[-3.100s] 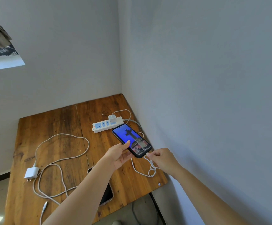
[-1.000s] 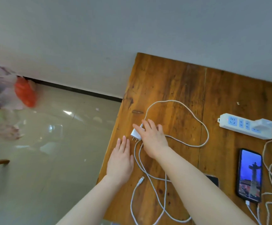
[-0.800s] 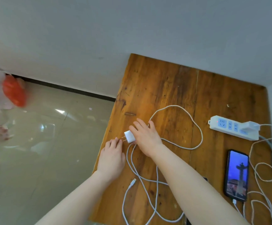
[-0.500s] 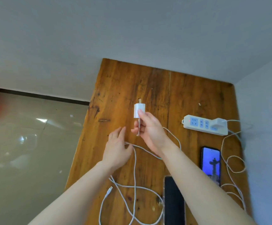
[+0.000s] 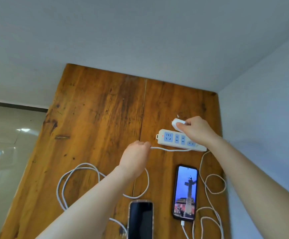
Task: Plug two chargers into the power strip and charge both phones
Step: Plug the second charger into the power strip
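Note:
A white power strip (image 5: 176, 139) lies at the far right of the wooden table (image 5: 97, 109). My right hand (image 5: 197, 131) grips a white charger (image 5: 176, 124) just above the strip's far edge; my wrist covers the strip's right end. My left hand (image 5: 136, 155) is closed on that charger's white cable (image 5: 170, 149), stretched along the strip's near side. A lit phone (image 5: 186, 192) lies near the strip with a white cable plugged into its bottom. A dark-screened phone (image 5: 141, 219) lies at the near edge with no cable visibly in it.
Loose white cable loops (image 5: 78, 171) lie on the table to the left of my left arm, and more coils (image 5: 214, 185) sit right of the lit phone. Walls close off the table's far and right sides. Tiled floor (image 5: 5, 152) drops away on the left.
My right hand picked the charger up from the table's left side and carried it right, over the power strip. My left hand closed on its cable and followed.

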The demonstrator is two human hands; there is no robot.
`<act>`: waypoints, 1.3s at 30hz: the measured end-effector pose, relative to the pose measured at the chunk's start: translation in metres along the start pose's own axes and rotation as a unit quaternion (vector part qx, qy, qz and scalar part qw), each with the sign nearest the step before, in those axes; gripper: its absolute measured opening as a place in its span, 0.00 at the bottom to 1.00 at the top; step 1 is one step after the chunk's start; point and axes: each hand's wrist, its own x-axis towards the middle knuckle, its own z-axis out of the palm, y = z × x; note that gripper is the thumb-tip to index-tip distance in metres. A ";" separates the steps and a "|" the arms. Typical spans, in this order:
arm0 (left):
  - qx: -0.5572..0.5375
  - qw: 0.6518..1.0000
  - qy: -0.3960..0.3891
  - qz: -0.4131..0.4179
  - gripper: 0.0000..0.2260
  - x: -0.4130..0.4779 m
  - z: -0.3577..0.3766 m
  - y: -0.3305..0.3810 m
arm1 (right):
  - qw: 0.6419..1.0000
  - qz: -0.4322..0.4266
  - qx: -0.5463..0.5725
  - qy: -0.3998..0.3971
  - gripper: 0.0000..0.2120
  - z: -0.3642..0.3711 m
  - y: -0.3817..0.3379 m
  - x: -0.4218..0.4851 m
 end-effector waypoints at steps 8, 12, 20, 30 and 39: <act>0.143 0.977 -0.132 0.085 0.28 0.019 0.037 0.030 | 0.995 -0.047 -0.083 -0.037 0.12 0.005 0.010 0.028; 0.133 0.980 -0.136 0.062 0.27 0.022 0.046 0.035 | 0.995 -0.045 -0.074 -0.045 0.17 0.002 0.009 0.035; 0.133 0.980 -0.133 0.067 0.30 0.017 0.045 0.031 | 0.994 -0.072 -0.074 -0.046 0.16 0.004 0.002 0.037; 0.130 0.983 -0.114 0.058 0.33 0.012 0.052 0.031 | 0.990 -0.082 -0.074 -0.088 0.17 0.007 0.002 0.030; 0.105 0.986 -0.116 0.057 0.34 0.010 0.056 0.030 | 0.995 -0.087 -0.034 -0.037 0.13 0.026 -0.005 0.028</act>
